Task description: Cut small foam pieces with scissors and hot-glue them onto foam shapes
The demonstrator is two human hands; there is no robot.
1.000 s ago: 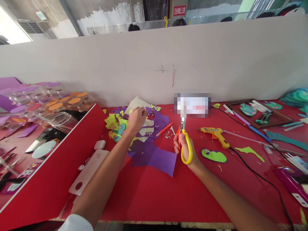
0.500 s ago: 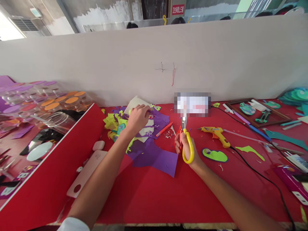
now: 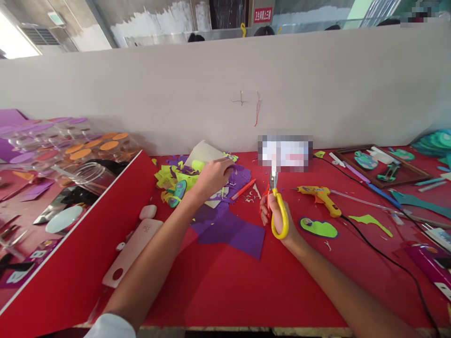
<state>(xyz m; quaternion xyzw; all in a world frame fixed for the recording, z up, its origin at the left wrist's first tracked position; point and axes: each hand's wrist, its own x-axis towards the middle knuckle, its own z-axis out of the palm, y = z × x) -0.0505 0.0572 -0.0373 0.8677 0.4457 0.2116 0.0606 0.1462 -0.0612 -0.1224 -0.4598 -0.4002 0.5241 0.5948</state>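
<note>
My right hand grips scissors with one yellow handle and one red handle, blades pointing away from me. Over the pile of paper scraps, my left hand is loosely bent with fingers apart, and nothing shows in it; its fingertips are partly hidden. Yellow-green scraps and a teal cutout lie left of that hand. Beneath and in front of it spreads a purple sheet. A red pen rests between the two hands, beside small white shavings.
Right of the scissors lie a yellow glue gun with its black cord, a green cutout and a brown frame. A red divider and a pale pink phone stand on the left. A grey panel closes the back.
My left hand has moved right across the scraps, its fingers loosening from a more curled shape. My right hand keeps its hold on the scissors. The view has shifted slightly.
</note>
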